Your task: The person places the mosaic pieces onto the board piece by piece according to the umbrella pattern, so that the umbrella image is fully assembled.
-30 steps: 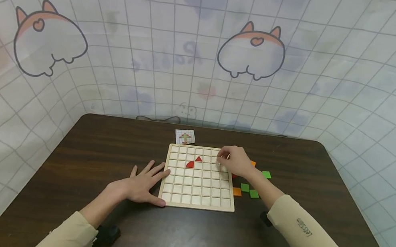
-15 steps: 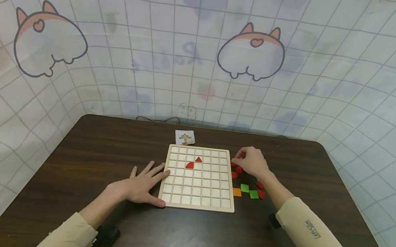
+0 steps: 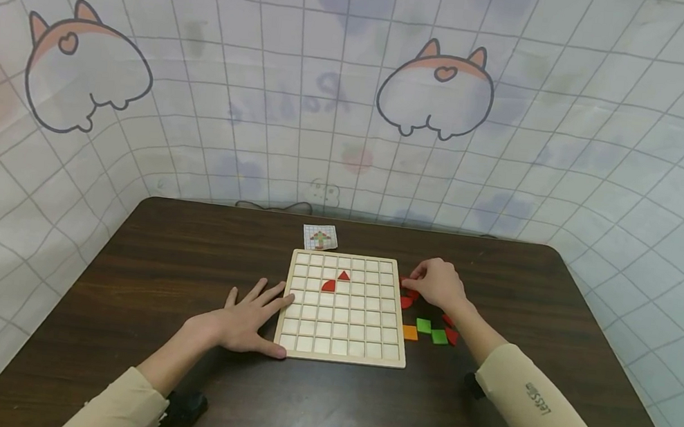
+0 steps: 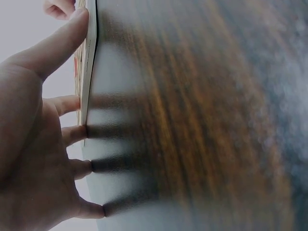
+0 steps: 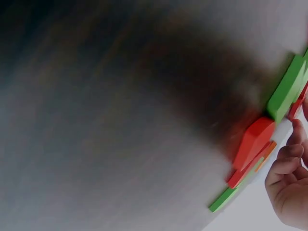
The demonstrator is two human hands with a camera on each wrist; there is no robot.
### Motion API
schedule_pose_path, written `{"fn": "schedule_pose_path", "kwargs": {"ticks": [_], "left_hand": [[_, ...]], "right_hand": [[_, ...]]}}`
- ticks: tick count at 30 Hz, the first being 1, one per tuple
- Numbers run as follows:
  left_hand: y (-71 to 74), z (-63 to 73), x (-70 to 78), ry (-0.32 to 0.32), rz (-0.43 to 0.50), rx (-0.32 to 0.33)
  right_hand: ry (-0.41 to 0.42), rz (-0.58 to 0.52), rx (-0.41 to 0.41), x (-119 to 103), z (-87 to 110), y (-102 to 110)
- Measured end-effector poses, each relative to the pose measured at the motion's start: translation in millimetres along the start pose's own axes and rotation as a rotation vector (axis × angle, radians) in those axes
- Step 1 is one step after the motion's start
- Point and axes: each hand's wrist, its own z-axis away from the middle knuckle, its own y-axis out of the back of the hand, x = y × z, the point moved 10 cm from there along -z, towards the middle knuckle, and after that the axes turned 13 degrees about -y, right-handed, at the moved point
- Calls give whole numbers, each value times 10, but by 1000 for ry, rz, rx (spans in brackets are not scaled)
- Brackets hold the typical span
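Booth-like nook: wood-grain table (image 3: 334, 407), cartoon-printed sheeting (image 3: 274, 88) on three sides

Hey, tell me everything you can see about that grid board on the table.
The grid board looks like pale wood: roughly square, with a plain border round rows of small square cells. It lies flat on the dark table. In its far half sit a red triangle and, diagonally nearer and to the left, a red piece with a rounded side. The left hand touches it, thumb at the near left corner, index fingertip on the left edge.
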Motion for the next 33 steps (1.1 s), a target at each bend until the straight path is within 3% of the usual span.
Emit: {"fn": "schedule_pose_path", "kwargs": {"ticks": [5, 20, 33], "left_hand": [[3, 6, 2, 3, 0, 1], [-8, 15, 4, 9, 7, -1], [-5, 7, 13, 4, 7, 3]], "right_hand": [[-21, -20, 10, 84, -24, 52], [28, -67, 11, 161, -53, 80], [26, -146, 18, 413, -40, 341]]}}
